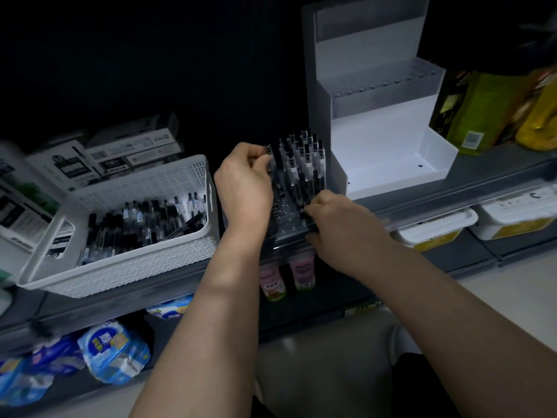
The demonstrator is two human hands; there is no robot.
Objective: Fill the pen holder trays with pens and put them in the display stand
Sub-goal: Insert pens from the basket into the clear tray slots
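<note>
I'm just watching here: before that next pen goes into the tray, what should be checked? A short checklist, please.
1. Pen in hand: ok. The left hand pinches a black-and-clear pen near its top.
2. Free holes: ok. The clear plastic pen holder tray has empty holes in its front rows.
3. Tray steadied: ok. The right hand grips its front edge.
4. Pen supply: ok. The white perforated plastic basket holds many pens.
5. Tray ready for the white stepped display stand: not ok, it is only partly filled.
6. Pen's tip pointing down: cannot tell, the fingers hide it.
</note>
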